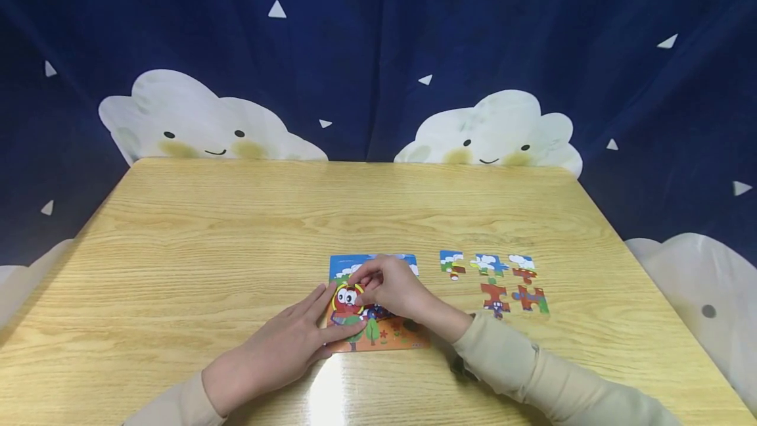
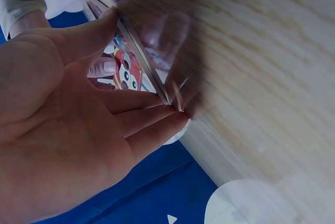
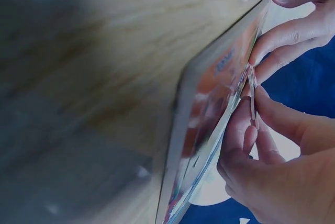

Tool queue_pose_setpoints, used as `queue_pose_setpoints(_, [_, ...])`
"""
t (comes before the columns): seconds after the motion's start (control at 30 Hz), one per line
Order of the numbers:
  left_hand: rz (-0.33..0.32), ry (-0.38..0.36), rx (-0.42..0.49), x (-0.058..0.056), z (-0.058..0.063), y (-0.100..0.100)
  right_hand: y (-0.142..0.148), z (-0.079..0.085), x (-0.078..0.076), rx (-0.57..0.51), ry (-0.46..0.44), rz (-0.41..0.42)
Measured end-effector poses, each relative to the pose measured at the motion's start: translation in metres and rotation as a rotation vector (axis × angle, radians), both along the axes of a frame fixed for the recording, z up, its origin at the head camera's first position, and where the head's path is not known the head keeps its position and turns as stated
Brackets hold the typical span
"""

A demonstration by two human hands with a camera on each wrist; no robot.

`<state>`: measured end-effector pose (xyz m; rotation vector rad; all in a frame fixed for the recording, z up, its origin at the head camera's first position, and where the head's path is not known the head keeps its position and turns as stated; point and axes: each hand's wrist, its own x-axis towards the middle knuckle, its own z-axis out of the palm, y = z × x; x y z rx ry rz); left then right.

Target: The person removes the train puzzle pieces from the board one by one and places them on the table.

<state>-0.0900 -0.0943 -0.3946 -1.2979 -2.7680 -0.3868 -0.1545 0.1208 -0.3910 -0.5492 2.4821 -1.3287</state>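
Step in hand: a face-printed puzzle piece [image 1: 345, 299] is being worked over the puzzle board [image 1: 384, 346], and seating it would seem to be the step.
Piece's tilt: in the right wrist view it is seen nearly edge-on, one end close to the board, the other lifted clear; whether the low end is touching cannot be told.
Seating it well: the low end is best lined up with its neighbours first, then the raised end lowered and pressed flat; no forcing should be needed, as knobs could be bent.
Right hand [image 1: 399, 289]: the piece is pinched between thumb and fingers, held by its edges above the board's left half.
Left hand [image 1: 284, 346]: fingers are stretched out against the board's left edge, thumb laid across by the printed tree; the board is best kept steady there.
Loose pieces [image 1: 495, 298]: more are laid out on the worktop [image 1: 207, 235], right of the board, apart from both hands.
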Motion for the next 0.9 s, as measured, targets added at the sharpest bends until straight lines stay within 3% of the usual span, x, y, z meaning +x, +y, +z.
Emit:
queue_pose_setpoints(0.23, [-0.005,0.025,0.007,-0.001,-0.002,0.0,0.008,0.002,-0.002,-0.042,-0.054,0.001])
queue_pose_setpoints(0.47, [0.011,-0.033,-0.023,0.0,0.001,0.0,0.027,0.006,-0.003,-0.05,-0.08,-0.04])
queue_pose_setpoints(0.9, [0.016,-0.038,-0.018,0.001,0.001,0.0,0.088,0.013,-0.005,-0.031,-0.148,-0.108])
